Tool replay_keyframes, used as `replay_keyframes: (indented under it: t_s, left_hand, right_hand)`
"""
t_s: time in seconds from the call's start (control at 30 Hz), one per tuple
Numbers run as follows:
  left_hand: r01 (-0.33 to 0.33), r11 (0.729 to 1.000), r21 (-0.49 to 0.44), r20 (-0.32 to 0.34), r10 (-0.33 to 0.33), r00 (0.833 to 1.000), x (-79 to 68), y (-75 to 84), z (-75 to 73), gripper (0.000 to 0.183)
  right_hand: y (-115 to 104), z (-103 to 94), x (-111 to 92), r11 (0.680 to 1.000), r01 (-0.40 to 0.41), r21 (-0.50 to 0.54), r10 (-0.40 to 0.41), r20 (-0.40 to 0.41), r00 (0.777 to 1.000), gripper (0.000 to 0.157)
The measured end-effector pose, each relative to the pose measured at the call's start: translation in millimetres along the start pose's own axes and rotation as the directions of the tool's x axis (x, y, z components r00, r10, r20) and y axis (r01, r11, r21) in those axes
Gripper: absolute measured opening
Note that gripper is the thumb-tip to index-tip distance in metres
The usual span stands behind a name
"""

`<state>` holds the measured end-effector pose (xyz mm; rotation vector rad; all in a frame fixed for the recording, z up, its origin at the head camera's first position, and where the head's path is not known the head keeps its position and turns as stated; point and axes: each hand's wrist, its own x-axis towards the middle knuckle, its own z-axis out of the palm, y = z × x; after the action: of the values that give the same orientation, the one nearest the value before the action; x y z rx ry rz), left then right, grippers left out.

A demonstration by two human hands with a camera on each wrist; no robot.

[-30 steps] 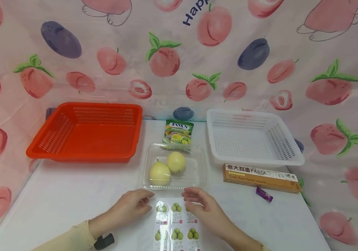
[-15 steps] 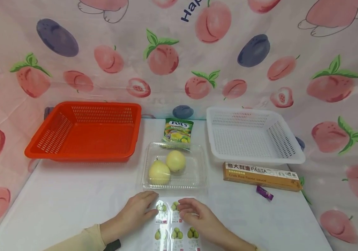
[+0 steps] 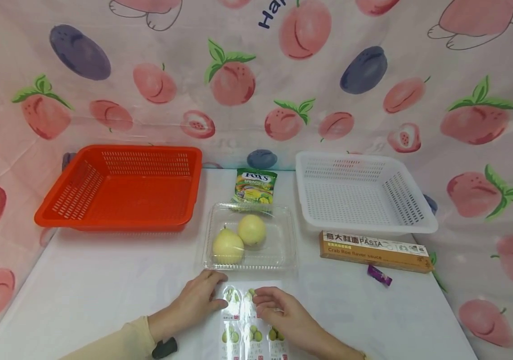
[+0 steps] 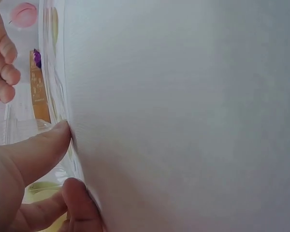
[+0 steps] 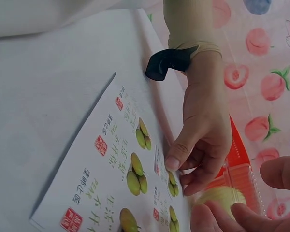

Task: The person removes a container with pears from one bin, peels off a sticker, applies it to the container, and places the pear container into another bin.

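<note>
A sheet of pear-picture labels (image 3: 242,322) lies flat on the white table, its top end near the clear clamshell box (image 3: 279,245). My left hand (image 3: 198,301) rests at the sheet's upper left corner, thumb on the edge and fingertips a little above, with a gap between them. The right wrist view shows this left hand (image 5: 205,123) with its thumb touching the sheet beside a label. My right hand (image 3: 285,312) hovers over the upper right labels, fingers loosely bent and holding nothing. Inside the box are two pale yellow pears (image 3: 228,247).
A red basket (image 3: 126,227) stands at the back left and a white basket (image 3: 369,227) at the back right. Behind the clamshell lies a green FOX'S candy bag (image 3: 255,186). A pasta box (image 3: 375,252) and a purple-wrapped sweet (image 3: 379,275) lie to the right.
My left hand has moved right onto the sheet's corner. My right hand has shifted left and nearer to me, over the labels. The view has tilted down slightly.
</note>
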<state>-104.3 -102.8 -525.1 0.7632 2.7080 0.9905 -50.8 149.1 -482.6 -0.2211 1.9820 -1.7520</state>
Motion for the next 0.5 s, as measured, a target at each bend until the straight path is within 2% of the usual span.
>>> replay_keyframes:
  t_s: [0.3, 0.5]
  left_hand:
    - [0.083, 0.996, -0.037, 0.048, -0.081, 0.996, 4.1, 0.0, -2.1, 0.043]
    - [0.104, 0.992, -0.067, 0.088, -0.098, 0.991, 5.1, -0.7, -5.5, 0.043]
  right_hand:
    - [9.5, -1.5, 4.5, 1.0, -0.007, -0.01, 0.007, -0.001, 1.0, 0.041]
    - [10.3, -1.5, 5.5, 1.0, -0.006, 0.005, 0.006, 0.005, 1.0, 0.041]
